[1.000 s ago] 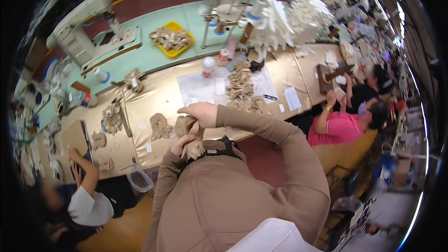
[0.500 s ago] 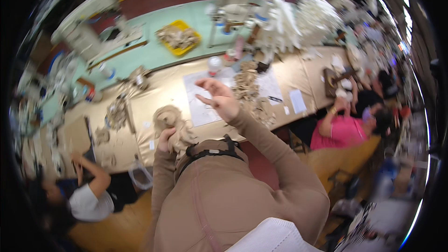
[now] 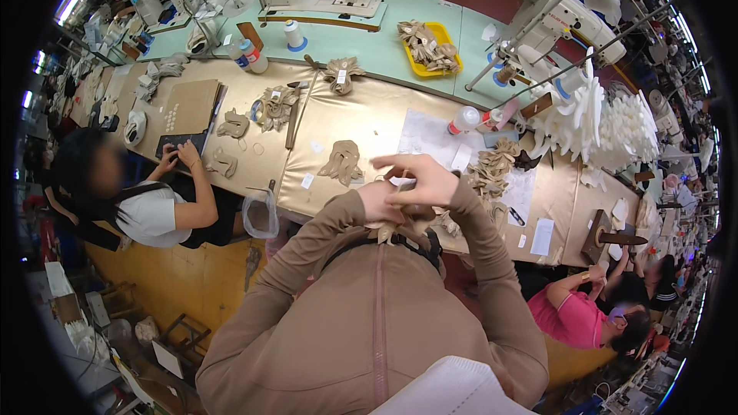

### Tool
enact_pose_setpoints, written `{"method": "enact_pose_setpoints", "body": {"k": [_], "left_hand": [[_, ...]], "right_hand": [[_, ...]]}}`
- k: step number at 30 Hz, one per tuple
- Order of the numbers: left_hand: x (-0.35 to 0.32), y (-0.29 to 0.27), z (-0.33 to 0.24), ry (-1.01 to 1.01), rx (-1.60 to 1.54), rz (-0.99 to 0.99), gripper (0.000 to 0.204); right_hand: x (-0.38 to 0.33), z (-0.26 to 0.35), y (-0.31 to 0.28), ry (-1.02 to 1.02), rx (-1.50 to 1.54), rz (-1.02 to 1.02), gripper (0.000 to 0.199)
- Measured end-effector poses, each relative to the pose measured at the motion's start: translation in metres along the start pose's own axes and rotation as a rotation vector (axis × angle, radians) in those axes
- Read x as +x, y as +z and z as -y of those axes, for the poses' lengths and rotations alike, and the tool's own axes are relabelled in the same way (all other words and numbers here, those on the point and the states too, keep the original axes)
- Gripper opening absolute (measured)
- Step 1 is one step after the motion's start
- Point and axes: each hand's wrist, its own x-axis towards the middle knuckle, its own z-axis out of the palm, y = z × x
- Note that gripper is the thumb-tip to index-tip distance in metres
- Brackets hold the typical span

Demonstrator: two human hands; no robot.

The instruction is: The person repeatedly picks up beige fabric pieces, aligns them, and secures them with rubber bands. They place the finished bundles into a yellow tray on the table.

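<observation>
My left hand [image 3: 378,200] and my right hand [image 3: 421,180] meet in front of my chest, over the near edge of a gold-coloured table [image 3: 369,119]. Both pinch a small tan cut piece [image 3: 390,229], which my fingers mostly hide. A stack of similar tan pieces [image 3: 344,160] lies on the table just left of my hands. Another heap of tan pieces [image 3: 490,170] lies to their right. A white paper sheet [image 3: 427,135] is spread beyond my fingers.
A seated co-worker [image 3: 154,211] works at the table's left. Another co-worker in pink [image 3: 575,315] sits at the right. A yellow tray [image 3: 427,48] and sewing machines [image 3: 542,4] stand on the green bench behind. White foam shapes [image 3: 607,115] pile up at the right.
My right hand has drawn back from over the table and joined my left hand at the tan piece. The view has swung to the left.
</observation>
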Motion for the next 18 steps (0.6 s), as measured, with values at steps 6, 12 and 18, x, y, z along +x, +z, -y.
{"method": "enact_pose_setpoints", "body": {"k": [6,12,18], "left_hand": [[0.016,-0.018,0.029,-0.166,-0.337,-0.098,0.042],[-0.011,-0.042,0.025,0.254,-1.066,-0.431,0.052],[-0.010,-0.025,0.000,0.178,-0.544,-0.313,0.058]], "right_hand": [[-0.016,0.035,-0.004,-0.681,-0.032,0.318,0.057],[-0.037,-0.011,-0.004,-0.634,0.997,-0.779,0.102],[-0.009,-0.036,0.029,-0.122,0.567,-0.301,0.107]]}}
